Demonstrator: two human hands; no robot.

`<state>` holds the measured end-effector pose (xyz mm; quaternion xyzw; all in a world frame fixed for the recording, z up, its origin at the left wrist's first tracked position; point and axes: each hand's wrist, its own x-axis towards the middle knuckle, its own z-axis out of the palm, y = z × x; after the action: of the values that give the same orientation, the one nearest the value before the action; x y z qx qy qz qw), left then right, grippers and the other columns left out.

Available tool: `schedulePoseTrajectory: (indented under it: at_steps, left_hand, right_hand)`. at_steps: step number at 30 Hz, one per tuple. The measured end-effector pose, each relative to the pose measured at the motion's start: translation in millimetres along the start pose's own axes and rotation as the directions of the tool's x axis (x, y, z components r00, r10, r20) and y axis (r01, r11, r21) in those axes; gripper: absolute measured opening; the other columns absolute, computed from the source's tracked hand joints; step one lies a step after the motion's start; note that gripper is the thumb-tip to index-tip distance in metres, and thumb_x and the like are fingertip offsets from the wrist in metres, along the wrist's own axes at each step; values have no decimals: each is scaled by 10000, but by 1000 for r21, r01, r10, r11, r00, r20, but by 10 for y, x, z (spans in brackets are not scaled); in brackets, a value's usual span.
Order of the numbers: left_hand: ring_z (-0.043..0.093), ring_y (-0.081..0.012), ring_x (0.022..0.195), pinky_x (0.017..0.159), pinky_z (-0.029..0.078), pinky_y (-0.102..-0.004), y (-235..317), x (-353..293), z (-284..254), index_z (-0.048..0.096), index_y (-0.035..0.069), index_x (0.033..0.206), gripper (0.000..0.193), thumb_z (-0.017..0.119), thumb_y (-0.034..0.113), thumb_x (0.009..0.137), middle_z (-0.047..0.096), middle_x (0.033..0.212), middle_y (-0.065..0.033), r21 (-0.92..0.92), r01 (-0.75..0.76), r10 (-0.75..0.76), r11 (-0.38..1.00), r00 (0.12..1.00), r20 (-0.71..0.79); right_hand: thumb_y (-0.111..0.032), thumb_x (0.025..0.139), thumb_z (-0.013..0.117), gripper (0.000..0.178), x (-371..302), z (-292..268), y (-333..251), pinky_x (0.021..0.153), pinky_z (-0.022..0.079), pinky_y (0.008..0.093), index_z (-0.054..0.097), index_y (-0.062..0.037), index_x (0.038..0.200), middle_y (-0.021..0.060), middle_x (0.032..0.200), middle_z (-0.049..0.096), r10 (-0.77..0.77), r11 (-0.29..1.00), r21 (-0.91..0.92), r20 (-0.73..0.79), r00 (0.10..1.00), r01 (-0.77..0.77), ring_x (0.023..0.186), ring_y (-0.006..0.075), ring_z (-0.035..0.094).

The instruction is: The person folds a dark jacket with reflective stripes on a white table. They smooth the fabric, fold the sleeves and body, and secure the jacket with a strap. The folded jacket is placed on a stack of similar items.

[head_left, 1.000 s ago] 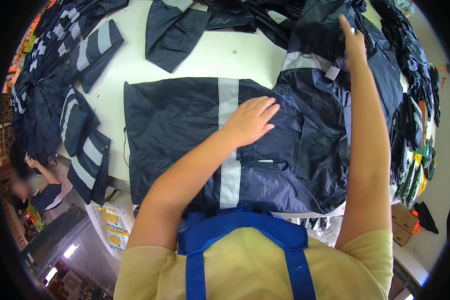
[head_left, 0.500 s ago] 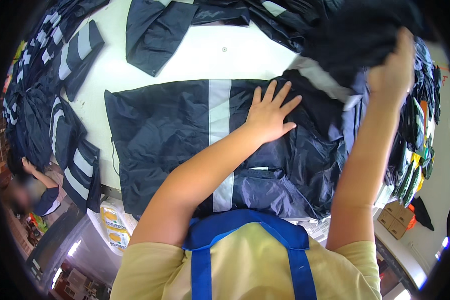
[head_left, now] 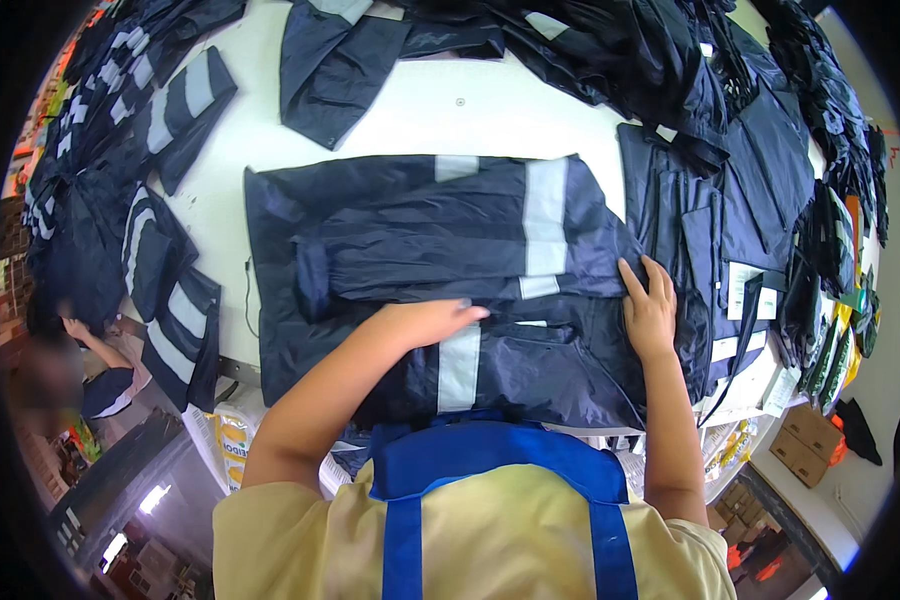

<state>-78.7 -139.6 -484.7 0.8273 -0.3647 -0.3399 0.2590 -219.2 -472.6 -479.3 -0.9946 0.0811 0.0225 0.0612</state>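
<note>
A dark navy jacket [head_left: 390,365] with silver-grey bands lies spread on the white table in front of me. One sleeve [head_left: 420,245] is folded across its upper part, its cuff towards the left. My left hand [head_left: 435,322] rests at the lower edge of that sleeve, fingers stretched to the right, some of them hard to see. On the jacket's right edge lies my right hand [head_left: 652,310], its fingers spread and pointing away from me. A pocket opening [head_left: 545,330] shows between the hands.
The white table [head_left: 460,125] shows bare beyond the jacket. Dark garments [head_left: 610,60] lie along the far side, and more banded pieces [head_left: 185,335] hang at the left edge. Flat dark pieces [head_left: 670,210] lie at right. Cardboard boxes [head_left: 808,445] stand lower right; another person [head_left: 100,370] is far left.
My right hand has come down and nearer from the upper right, and the sleeve now lies across the jacket. My left hand has moved left and nearer to me.
</note>
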Motion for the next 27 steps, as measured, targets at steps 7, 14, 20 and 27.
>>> schedulePoseTrajectory:
  at_steps: [7,14,20,27]
  left_hand:
    - [572,-348,1017,932,448,-404,-912,-1304,-244,519,7,1231,400,600,155,869,513,1254,-231,-13,419,-348,908,737,-580]
    - [515,-336,1068,871,458,-408,-581,-961,-504,483,41,1183,454,691,129,788,480,1218,-175,52,361,-121,931,442,-889]
    - [601,-146,806,756,453,-268,-1239,-1153,-838,606,42,1076,219,574,28,860,650,846,-104,-391,314,-499,865,464,-732]
    - [609,-221,919,790,488,-319,-984,-876,-1274,601,41,1112,309,645,124,818,625,1076,-102,-202,295,-341,934,566,-750]
  right_hand:
    - [-266,765,665,441,473,-466,-371,1048,290,471,631,-84,1166,157,1325,483,24,981,189,48,999,-32,1257,344,415]
    - [-417,880,566,594,1338,89,-1312,1108,136,568,402,-213,1413,106,1494,308,-170,984,25,-123,978,175,1400,362,203]
    - [-497,896,496,660,1422,559,-1082,1115,97,579,315,-201,1457,39,1538,236,35,995,-92,-139,990,-48,1408,401,150]
    - [-473,905,482,641,1431,551,-1126,1122,116,559,302,-209,1461,30,1536,243,53,992,-112,-123,991,-67,1405,364,187]
